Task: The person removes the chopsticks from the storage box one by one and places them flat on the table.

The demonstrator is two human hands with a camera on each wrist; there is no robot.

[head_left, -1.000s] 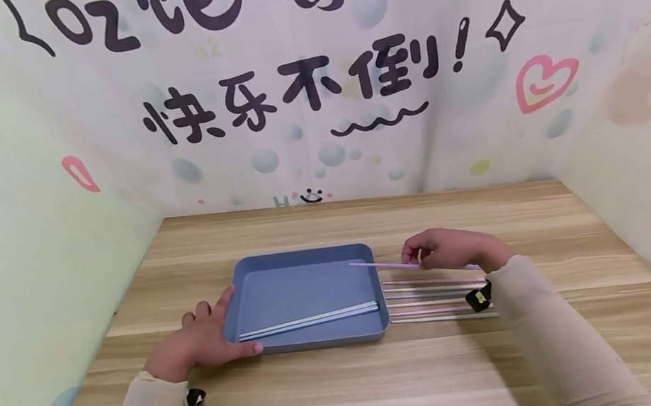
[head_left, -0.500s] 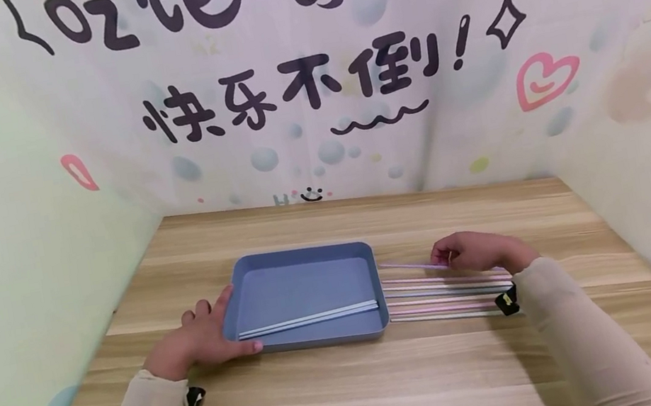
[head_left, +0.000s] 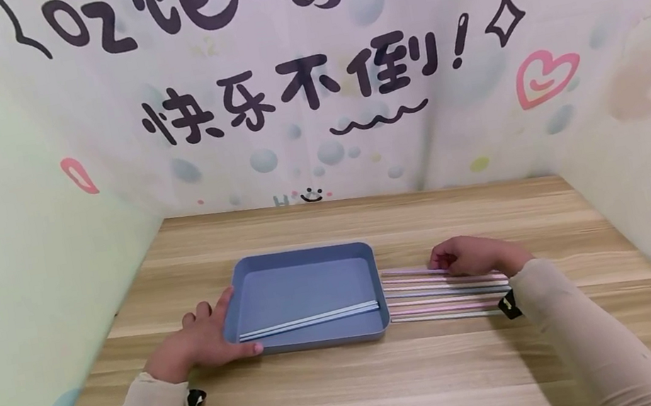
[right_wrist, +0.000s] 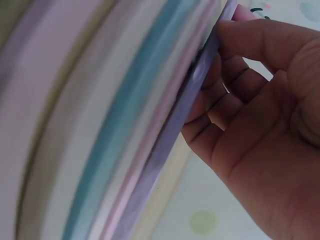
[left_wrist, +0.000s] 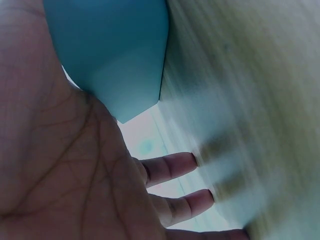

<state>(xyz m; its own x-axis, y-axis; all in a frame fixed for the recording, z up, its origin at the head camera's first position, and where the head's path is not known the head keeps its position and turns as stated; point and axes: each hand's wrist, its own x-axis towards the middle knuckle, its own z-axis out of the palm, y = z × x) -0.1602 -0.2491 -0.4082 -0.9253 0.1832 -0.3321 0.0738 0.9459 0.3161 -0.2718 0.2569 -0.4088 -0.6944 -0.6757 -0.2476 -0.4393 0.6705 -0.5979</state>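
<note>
The left hand [head_left: 206, 336] rests at the near left corner of a shallow blue tray [head_left: 294, 287], thumb along its front side and other fingers spread by its left wall. In the tray, several thin pale blue sticks [head_left: 313, 319] lie along the front. My right hand [head_left: 473, 255] pinches a thin purple stick [right_wrist: 165, 142] between thumb and fingers, at the back of a row of sticks. In the head view, that purple stick's left part [head_left: 403, 272] shows right of the tray; the hand hides its other end.
Several pink, white, blue and pale sticks [head_left: 445, 298] lie side by side on the wooden table [head_left: 357, 391], right of the tray. A printed cloth [head_left: 268, 169] hangs behind the table, with pale walls at both sides.
The right hand has carried the purple stick rightward from over the tray's right rim and brought it down beside the row. The left hand and tray have stayed in place.
</note>
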